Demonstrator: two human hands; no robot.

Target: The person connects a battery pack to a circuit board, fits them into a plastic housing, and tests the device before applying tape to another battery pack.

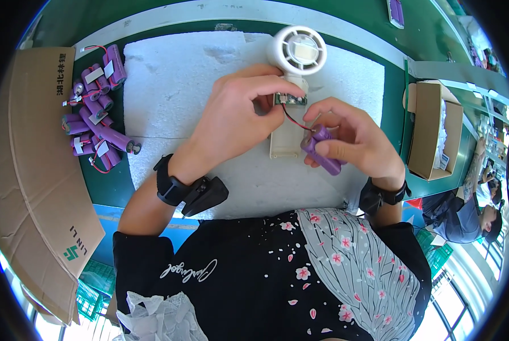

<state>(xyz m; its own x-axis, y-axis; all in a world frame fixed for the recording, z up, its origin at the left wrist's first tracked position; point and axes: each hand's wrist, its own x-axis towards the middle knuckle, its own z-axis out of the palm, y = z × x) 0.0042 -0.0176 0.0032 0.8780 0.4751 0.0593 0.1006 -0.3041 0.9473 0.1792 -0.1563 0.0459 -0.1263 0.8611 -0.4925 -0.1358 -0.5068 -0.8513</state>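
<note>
- Now the left hand [237, 122] pinches a small green circuit board [291, 99] at the neck of the white handheld fan [295, 51], which lies on the white foam sheet [175, 85].
- Just right of the fan's handle, the right hand [351, 139] closes its fingers around a purple battery cell [321, 149]; a red wire [295, 122] joins cell and board.
- Well left of the fan, off the foam, lies a pile of purple cells [98, 108].

Green workbench [109, 187] carries a white foam sheet [175, 85] across the frame's middle, with a white handheld fan body [295, 57] lying on it. Pile of purple battery cells [95, 108] at upper left, flattened cardboard [33, 170] at left, open cardboard box [433, 131] at right.
</note>
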